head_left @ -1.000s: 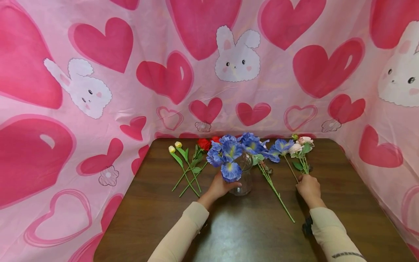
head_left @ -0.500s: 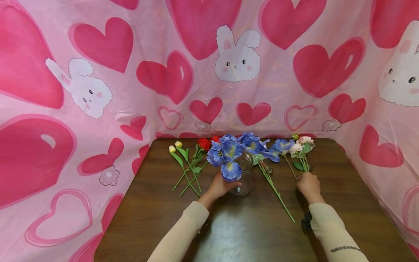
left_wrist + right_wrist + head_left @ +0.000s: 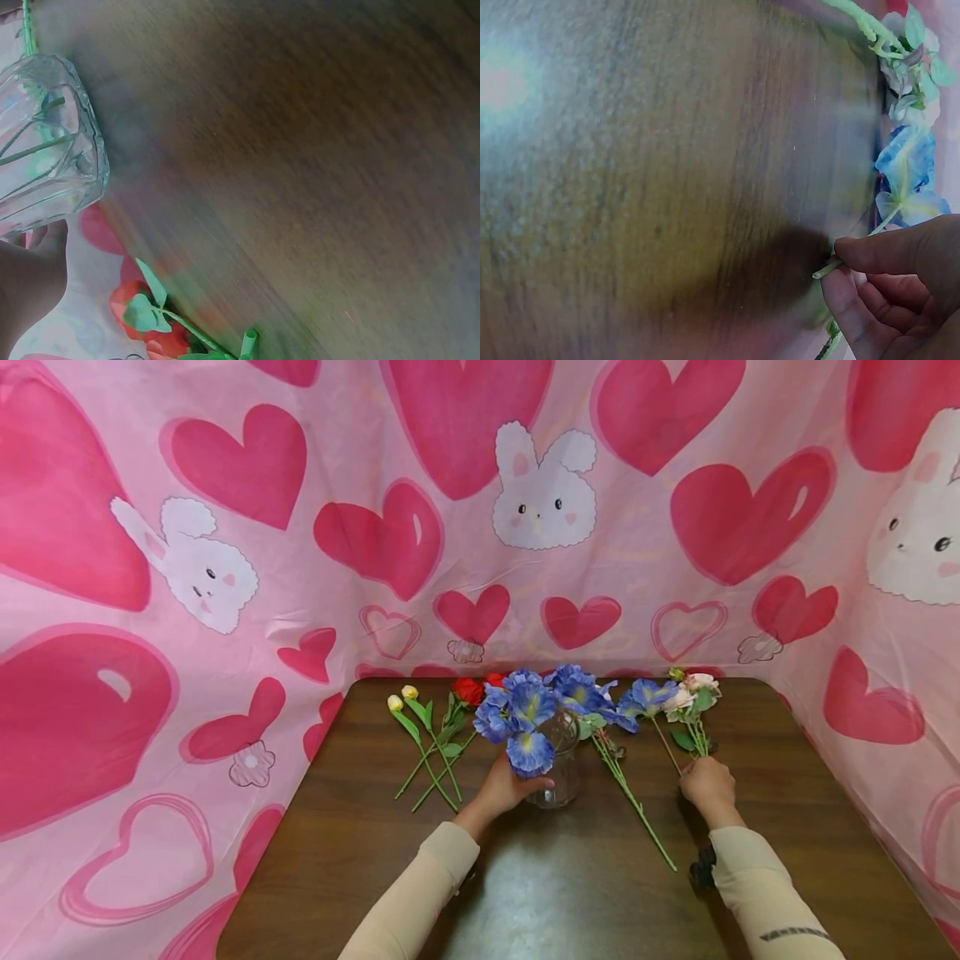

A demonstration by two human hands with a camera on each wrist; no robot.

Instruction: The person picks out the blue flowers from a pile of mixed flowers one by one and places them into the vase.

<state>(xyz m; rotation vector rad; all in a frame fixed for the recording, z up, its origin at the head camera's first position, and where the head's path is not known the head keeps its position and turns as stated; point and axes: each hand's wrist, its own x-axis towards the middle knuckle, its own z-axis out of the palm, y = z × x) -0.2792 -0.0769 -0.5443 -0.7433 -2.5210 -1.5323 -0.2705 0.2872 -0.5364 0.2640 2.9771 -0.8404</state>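
My left hand grips a clear glass vase in the middle of the table, thumb across its near side. Several blue irises stand in the vase and lean out over its rim. Through the glass in the left wrist view their cut stems show. Over at the right, my right hand pinches the thin stem of a single blue iris. The right wrist view shows thumb and forefinger on that stem close to its cut end, with the bloom pointing away.
Yellow tulips and red flowers lie with crossed stems left of the vase. A long green stem lies right of it. Pale pink roses lie just beyond my right hand. A heart-patterned pink cloth hangs behind the wooden table.
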